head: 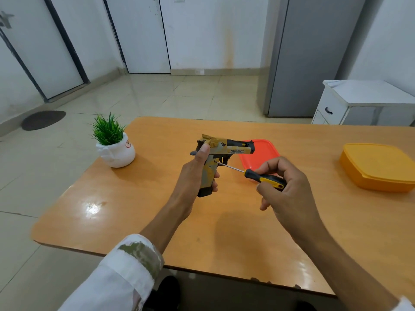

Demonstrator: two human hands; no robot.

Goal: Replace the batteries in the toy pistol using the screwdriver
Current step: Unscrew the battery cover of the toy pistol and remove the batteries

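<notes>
My left hand (195, 173) grips a tan and black toy pistol (233, 148) by its grip, holding it above the wooden table (139, 209) with the barrel pointing right. My right hand (285, 187) is closed around the black and yellow handle of a screwdriver (262, 177). The metal shaft runs up and left, and its tip rests against the upper part of the pistol's grip, just behind the trigger. My fingers hide part of the grip. No batteries are visible.
A red lid (265, 151) lies on the table behind the pistol. A yellow lidded container (377, 167) sits at the right. A small plant in a white pot (114, 144) stands near the left corner. A white cabinet (350, 102) stands beyond the table.
</notes>
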